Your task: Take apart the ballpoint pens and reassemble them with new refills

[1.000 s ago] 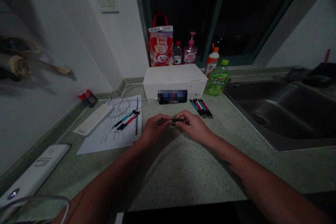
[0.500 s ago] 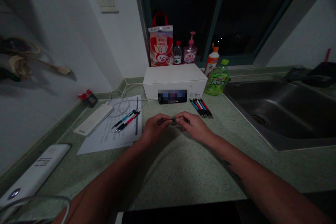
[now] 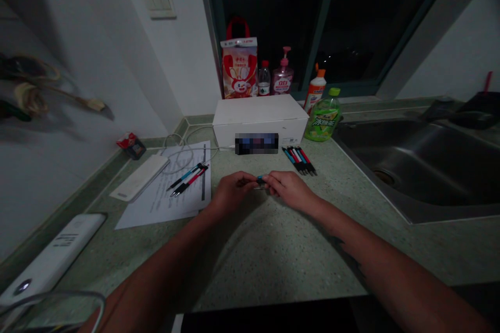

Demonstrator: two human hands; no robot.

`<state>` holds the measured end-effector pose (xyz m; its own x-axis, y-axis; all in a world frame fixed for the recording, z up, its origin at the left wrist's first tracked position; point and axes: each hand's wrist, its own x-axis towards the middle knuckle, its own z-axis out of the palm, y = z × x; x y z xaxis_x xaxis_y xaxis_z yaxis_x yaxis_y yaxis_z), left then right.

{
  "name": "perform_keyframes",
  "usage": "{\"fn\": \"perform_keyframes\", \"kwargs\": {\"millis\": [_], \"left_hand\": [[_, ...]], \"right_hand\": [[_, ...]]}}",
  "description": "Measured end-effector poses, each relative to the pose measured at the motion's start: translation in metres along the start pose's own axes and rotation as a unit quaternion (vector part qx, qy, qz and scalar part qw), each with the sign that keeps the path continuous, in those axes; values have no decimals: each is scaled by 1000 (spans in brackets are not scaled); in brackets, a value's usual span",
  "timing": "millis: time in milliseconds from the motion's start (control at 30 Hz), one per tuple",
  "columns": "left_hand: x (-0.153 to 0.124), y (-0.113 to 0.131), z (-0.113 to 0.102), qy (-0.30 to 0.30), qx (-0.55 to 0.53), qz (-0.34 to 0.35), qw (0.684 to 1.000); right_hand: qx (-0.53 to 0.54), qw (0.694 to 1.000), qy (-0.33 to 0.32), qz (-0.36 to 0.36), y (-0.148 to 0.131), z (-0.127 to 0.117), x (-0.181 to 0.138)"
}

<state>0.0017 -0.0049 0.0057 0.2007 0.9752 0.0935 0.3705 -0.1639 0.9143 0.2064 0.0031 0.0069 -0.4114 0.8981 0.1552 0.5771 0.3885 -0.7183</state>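
Note:
In the middle of the counter, my left hand (image 3: 233, 191) and my right hand (image 3: 288, 186) meet fingertip to fingertip, both closed. Between them shows a short piece of a blue and black pen (image 3: 260, 180), pinched from both sides; the fingers hide most of it. Just below it is a thin pale strip that I cannot make out. Several ballpoint pens (image 3: 299, 160) in blue, red, white and black lie side by side beyond my right hand. To the left, a blue pen (image 3: 184, 177) and a red pen (image 3: 190, 180) rest on a printed sheet (image 3: 164, 210).
A white box (image 3: 260, 112) stands behind my hands, with a phone (image 3: 257, 143) leaning on its front. Beside it is a green detergent bottle (image 3: 323, 119). The steel sink (image 3: 429, 166) is at right. A white power bank (image 3: 140, 178) and cable lie at left.
My right hand has dropped slightly and its fingers have shifted on the pen. More of the blue and black piece now shows between the fingertips. My left hand has barely moved.

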Motion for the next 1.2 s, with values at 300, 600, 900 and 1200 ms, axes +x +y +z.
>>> {"fn": "perform_keyframes", "kwargs": {"millis": [300, 600, 900, 1200], "left_hand": [[0, -7, -1, -48, 168, 73, 982], [-5, 3, -1, -116, 278, 58, 952], [-6, 4, -10, -111, 301, 81, 944], [12, -11, 6, -38, 334, 90, 938]], "right_hand": [[-14, 997, -63, 32, -1, 0, 2], [-159, 987, 20, 14, 5, -7, 1], [-215, 976, -27, -10, 8, -4, -1], [-246, 968, -48, -11, 9, -4, 0]]}}
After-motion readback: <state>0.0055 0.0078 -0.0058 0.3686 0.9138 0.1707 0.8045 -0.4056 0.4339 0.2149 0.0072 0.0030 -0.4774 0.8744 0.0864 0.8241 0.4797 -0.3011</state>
